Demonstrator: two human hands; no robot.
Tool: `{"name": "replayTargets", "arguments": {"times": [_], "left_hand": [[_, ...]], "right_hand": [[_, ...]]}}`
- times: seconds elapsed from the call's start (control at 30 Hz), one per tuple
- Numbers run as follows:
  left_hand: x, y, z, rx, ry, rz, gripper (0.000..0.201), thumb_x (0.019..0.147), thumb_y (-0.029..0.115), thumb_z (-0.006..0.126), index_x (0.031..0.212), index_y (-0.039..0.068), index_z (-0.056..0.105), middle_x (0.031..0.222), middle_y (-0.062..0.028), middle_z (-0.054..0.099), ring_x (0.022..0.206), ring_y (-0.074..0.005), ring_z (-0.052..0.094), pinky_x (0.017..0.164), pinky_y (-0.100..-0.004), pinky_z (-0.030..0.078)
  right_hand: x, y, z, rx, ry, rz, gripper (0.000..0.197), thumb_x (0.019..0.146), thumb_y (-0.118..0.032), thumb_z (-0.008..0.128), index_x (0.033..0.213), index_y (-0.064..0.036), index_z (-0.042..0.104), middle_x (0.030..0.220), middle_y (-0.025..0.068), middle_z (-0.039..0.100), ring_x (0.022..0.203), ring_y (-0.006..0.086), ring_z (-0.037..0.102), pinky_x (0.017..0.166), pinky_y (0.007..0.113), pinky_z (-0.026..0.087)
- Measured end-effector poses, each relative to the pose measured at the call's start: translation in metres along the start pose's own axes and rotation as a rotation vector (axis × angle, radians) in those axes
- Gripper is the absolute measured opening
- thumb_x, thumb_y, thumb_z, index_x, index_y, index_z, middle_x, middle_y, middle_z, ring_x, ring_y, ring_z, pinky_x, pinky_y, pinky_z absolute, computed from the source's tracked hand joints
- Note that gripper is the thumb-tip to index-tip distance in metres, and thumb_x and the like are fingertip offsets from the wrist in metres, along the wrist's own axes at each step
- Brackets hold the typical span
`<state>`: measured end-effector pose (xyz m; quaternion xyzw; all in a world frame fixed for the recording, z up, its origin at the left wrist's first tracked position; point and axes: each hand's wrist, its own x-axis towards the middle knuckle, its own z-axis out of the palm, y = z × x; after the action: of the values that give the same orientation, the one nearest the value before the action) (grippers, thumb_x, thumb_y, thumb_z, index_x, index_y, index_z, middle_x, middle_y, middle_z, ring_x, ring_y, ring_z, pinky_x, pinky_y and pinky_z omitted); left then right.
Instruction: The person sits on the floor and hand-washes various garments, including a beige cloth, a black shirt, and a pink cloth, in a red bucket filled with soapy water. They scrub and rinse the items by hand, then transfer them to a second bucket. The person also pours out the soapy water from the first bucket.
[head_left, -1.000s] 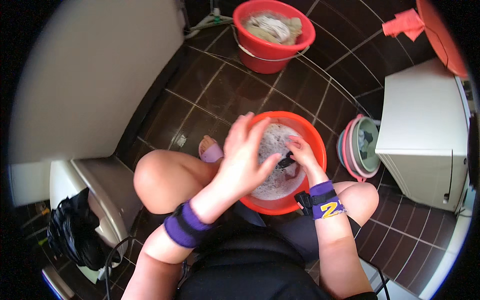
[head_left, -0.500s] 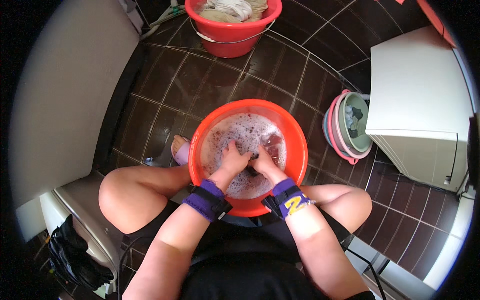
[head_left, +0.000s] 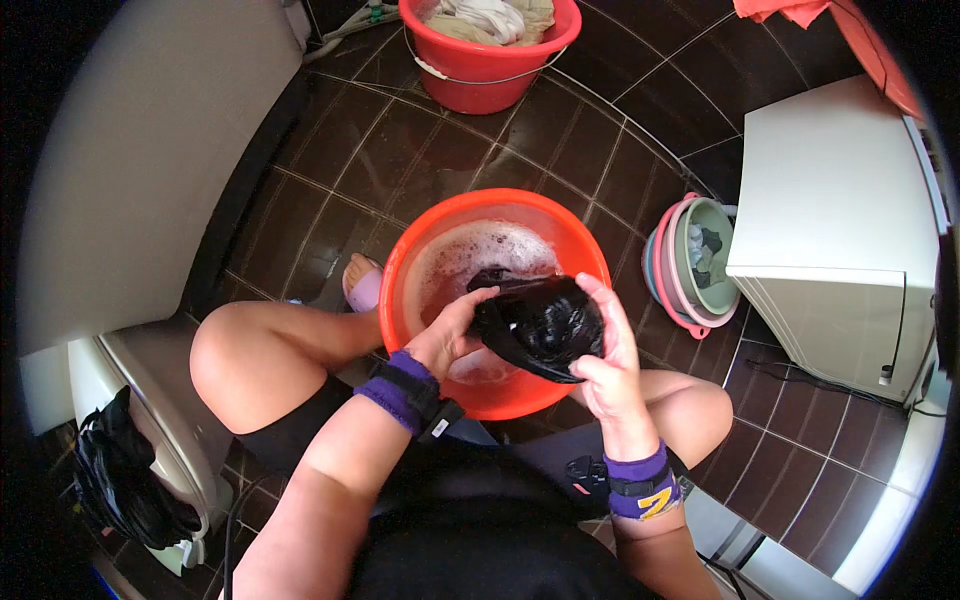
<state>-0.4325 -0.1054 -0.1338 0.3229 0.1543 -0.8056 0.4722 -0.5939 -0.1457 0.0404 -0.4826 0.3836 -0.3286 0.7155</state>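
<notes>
A wet, shiny black garment (head_left: pixel 545 320) with a rounded bulge is stretched between my two hands, above the soapy water. Its exact kind I cannot make out. My left hand (head_left: pixel 455 328) pinches its left edge, while my right hand (head_left: pixel 612 355) grips the right side with thumb and fingers. Below is an orange-red basin (head_left: pixel 405 245) between my legs, holding cloudy water with white foam (head_left: pixel 500 240). A dark end of the garment hangs toward the water at the far side. Purple wristbands with black straps circle both my wrists.
A red bucket (head_left: pixel 470 75) of light-coloured cloth stands at the far side. To the right, stacked basins (head_left: pixel 680 270) hold small dark and grey cloths beside a white cabinet (head_left: pixel 825 190). A black plastic bag (head_left: pixel 120 480) hangs at the lower left. The tiled floor (head_left: pixel 390 135) looks wet.
Both hands have risen from the foamy water, bringing up the black garment. My right hand has moved right, spreading it. The foam has thinned, with more water showing.
</notes>
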Motion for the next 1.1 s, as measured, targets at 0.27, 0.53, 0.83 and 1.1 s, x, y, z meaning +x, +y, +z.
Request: {"name": "replayTargets", "arguments": {"times": [0.27, 0.53, 0.83, 1.1], "left_hand": [[-0.012, 0.008, -0.029, 0.056, 0.161, 0.371, 0.02, 0.082, 0.002, 0.042, 0.097, 0.008, 0.054, 0.093, -0.0061, 0.061, 0.086, -0.024, 0.059, 0.076, -0.0402, 0.051], [-0.03, -0.005, -0.012, 0.93, 0.589, 0.839, 0.02, 0.074, 0.018, 0.065, 0.079, 0.004, 0.051, 0.091, -0.0087, 0.05, 0.083, -0.0203, 0.048, 0.078, -0.0314, 0.04], [-0.078, 0.001, 0.045, 1.041, 0.163, 1.148, 0.017, 0.072, 0.009, 0.062, 0.076, 0.002, 0.047, 0.085, -0.009, 0.046, 0.082, -0.0213, 0.048, 0.076, -0.029, 0.039], [-0.087, -0.051, 0.058, 1.372, -0.036, 0.986, 0.021, 0.073, 0.019, 0.067, 0.086, 0.007, 0.054, 0.09, -0.0134, 0.048, 0.087, -0.0336, 0.052, 0.077, -0.0399, 0.044]], "right_hand": [[0.015, 0.013, -0.028, -0.065, 0.127, -0.015, 0.084, 0.052, 0.015, 0.041, 0.134, -0.0035, 0.043, 0.13, 0.0074, 0.049, 0.118, 0.0186, 0.048, 0.098, 0.024, 0.037], [0.025, 0.115, -0.054, -0.329, -0.077, 0.142, 0.067, 0.064, 0.015, 0.05, 0.129, -0.0019, 0.045, 0.127, 0.0108, 0.051, 0.122, 0.0227, 0.046, 0.104, 0.03, 0.034], [0.023, 0.132, -0.053, -0.928, 0.161, -0.125, 0.036, 0.081, -0.014, 0.067, 0.115, -0.0045, 0.06, 0.113, 0.0148, 0.061, 0.101, 0.0224, 0.059, 0.088, 0.031, 0.046], [0.036, 0.09, -0.028, -0.111, -0.018, 0.432, 0.022, 0.091, -0.019, 0.058, 0.106, -0.0022, 0.062, 0.093, 0.0016, 0.064, 0.082, 0.0082, 0.057, 0.072, 0.021, 0.046]]}}
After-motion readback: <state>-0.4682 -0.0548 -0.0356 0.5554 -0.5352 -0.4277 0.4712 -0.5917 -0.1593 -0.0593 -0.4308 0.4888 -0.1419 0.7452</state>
